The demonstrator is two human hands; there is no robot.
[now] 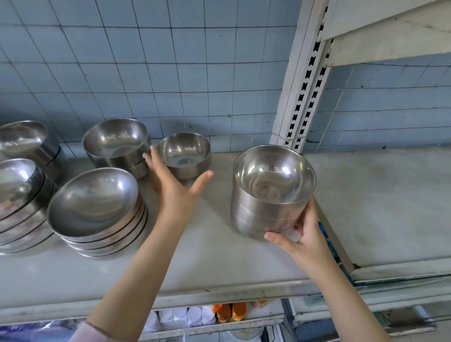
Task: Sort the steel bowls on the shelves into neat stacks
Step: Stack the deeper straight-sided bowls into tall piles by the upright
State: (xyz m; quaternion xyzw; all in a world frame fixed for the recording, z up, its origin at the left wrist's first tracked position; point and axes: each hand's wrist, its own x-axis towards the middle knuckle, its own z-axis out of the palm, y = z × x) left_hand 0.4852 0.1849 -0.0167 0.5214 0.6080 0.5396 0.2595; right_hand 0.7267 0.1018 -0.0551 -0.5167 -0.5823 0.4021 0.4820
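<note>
The shelf [214, 252] is a pale, worn board against a blue tiled wall [146, 60], and it carries everything here. Along its left edge sit the widest steel bowls in two leaning stacks [14, 200], with a shallow stack [95, 210] just beside them toward the front. Behind that, near the back edge, stands a short stack of deeper bowls [115, 143], and next to it a single small bowl [184, 153]. Toward the right end, the right hand [298, 236] cups a stack of three straight-sided bowls [270, 194], fingers wrapped under its lower wall. The left hand [176, 186] is spread wide, palm toward the small bowl, touching nothing I can be sure of.

These bowls look thin, stiff and light, but polished and likely slick; nested ones probably slide and clatter. I would take the single bowl by its rim and outer wall, thumb opposite fingers.
</note>
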